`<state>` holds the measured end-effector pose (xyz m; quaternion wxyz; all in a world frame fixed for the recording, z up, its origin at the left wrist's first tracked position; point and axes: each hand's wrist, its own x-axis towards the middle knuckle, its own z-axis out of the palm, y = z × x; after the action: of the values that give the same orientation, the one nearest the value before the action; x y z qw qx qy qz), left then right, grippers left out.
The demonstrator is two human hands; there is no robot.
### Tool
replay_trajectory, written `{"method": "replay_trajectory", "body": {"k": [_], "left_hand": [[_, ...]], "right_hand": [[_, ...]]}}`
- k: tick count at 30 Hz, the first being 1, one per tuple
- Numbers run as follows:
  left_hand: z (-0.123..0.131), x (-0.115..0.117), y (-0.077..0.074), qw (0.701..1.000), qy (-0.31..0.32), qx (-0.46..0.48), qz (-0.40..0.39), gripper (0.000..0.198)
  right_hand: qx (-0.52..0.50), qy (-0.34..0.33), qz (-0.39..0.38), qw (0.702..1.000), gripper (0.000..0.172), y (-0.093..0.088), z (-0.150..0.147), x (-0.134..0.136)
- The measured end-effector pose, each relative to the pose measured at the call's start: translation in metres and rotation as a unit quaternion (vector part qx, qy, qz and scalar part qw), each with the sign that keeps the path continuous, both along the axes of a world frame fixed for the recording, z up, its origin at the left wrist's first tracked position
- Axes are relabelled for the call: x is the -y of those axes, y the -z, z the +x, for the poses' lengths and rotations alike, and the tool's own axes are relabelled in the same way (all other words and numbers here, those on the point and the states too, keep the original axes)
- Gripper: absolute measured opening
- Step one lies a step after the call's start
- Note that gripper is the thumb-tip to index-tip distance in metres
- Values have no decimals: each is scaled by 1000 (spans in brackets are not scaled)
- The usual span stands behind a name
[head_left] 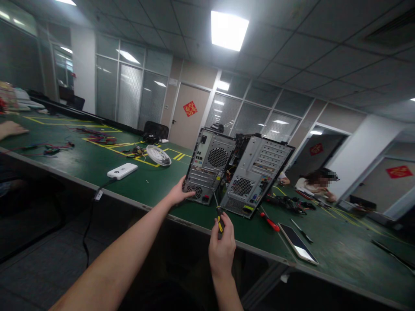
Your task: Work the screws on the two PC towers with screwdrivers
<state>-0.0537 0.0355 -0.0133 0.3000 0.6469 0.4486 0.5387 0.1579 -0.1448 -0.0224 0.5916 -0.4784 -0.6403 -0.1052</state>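
Note:
Two computer cases stand upright at the edge of the green table, their rear panels facing me. My left hand [180, 193] grips the lower left edge of the left computer case [207, 166], thumb on its rear panel near the round fan grille; the other fingers are partly hidden behind the side. In my right hand [222, 244], closed around its handle, is a black and yellow screwdriver [220, 219]. Its shaft points up toward the lower right edge of that case; whether the tip touches is unclear. Close by on the right stands the second computer case [256, 172].
Right of the cases lie a red-handled screwdriver [269, 221], a phone [298, 243], a thin tool [301, 231] and black cables [292, 204]. To the left are a white power bank [122, 171], a white oval dish [158, 155] and loose wires [53, 149]. Another person [311, 181] sits at the right.

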Motion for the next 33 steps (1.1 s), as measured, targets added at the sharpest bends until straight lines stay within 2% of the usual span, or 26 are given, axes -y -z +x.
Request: {"method": "replay_trajectory", "body": {"k": [17, 33], "left_hand": [[-2, -1, 2, 1000, 6, -9, -9, 107], [-2, -4, 5, 1000, 12, -4, 8, 103]], "right_hand": [[42, -8, -15, 999, 34, -3, -5, 4], [13, -4, -11, 1000, 33, -2, -4, 3]]}}
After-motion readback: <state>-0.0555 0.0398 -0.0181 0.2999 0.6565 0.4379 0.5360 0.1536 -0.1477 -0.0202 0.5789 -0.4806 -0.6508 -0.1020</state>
